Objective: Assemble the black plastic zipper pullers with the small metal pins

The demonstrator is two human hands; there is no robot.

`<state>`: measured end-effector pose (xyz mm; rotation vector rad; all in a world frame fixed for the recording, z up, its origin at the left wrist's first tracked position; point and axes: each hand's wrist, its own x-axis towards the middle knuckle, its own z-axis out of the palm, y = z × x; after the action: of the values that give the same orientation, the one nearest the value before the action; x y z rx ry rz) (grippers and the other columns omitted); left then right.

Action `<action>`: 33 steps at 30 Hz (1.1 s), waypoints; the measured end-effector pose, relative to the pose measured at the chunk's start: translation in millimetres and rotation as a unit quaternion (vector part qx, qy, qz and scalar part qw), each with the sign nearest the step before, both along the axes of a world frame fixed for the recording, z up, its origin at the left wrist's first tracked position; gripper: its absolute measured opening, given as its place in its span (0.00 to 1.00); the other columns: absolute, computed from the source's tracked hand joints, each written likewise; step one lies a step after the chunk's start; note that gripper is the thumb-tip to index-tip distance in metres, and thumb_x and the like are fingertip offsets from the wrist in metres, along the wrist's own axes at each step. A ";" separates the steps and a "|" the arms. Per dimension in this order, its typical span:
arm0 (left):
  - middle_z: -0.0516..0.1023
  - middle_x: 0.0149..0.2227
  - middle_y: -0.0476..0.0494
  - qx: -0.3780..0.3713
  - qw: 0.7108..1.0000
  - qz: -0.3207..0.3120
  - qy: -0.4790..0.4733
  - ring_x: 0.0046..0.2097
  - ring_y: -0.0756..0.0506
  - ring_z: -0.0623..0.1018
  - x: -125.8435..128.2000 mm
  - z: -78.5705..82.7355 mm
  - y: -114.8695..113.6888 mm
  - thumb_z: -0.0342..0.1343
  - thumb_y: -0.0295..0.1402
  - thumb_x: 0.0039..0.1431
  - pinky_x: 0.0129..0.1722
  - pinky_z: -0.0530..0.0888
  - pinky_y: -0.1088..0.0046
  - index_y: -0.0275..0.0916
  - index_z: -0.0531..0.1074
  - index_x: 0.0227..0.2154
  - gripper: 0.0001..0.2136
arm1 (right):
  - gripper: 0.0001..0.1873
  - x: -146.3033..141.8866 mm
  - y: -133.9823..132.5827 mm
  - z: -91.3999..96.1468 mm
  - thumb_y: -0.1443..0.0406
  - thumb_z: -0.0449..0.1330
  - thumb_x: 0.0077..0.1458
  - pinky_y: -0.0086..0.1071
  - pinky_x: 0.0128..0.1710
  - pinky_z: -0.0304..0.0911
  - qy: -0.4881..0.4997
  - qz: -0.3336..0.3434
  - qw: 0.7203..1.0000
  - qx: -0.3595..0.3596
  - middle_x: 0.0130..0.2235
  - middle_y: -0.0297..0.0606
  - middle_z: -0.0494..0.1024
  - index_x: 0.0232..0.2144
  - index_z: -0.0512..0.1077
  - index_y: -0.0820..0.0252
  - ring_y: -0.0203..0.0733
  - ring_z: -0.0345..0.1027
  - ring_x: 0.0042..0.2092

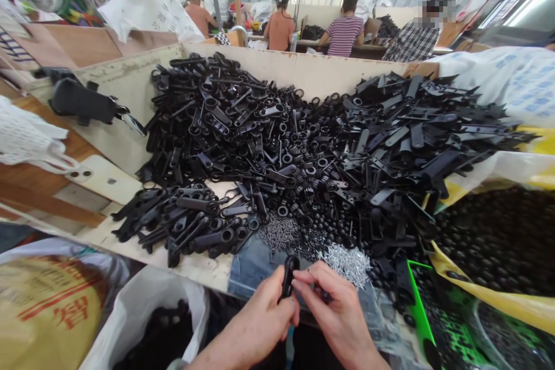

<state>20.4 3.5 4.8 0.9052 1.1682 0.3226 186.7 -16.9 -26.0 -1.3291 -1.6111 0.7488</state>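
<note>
My left hand is wrapped round a black plastic part with a rounded, ring-like end and holds it upright above the bench edge. Close against that part, my right hand is closed with thumb and fingertips pinched; whatever lies between them is too small to make out. Just beyond my hands sit a heap of small grey metal pieces and a heap of shiny silver pins or screws. Black balls lie behind the silver heap. Blue denim cloth covers the bench under these heaps.
Black ringed parts and flat black pieces are piled high across the bench. A phone rests at left. Below stands a white sack; at right are a green crate and a yellow-edged bag. Several people work behind.
</note>
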 end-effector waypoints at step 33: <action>0.60 0.18 0.62 0.072 0.996 0.044 -0.031 0.21 0.52 0.53 -5.6 -38.3 -3.6 0.50 0.56 0.64 0.20 0.51 0.76 0.33 0.61 0.58 0.32 | 0.17 0.6 -13.4 0.5 0.76 0.49 0.64 0.26 0.34 0.65 -0.275 0.119 0.949 -0.099 0.38 0.36 0.84 0.47 0.71 0.55 0.42 0.81 0.38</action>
<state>14.8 -0.1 -33.6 0.9638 1.1407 0.5087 187.3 -30.3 -25.5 -1.6011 -2.2174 0.7354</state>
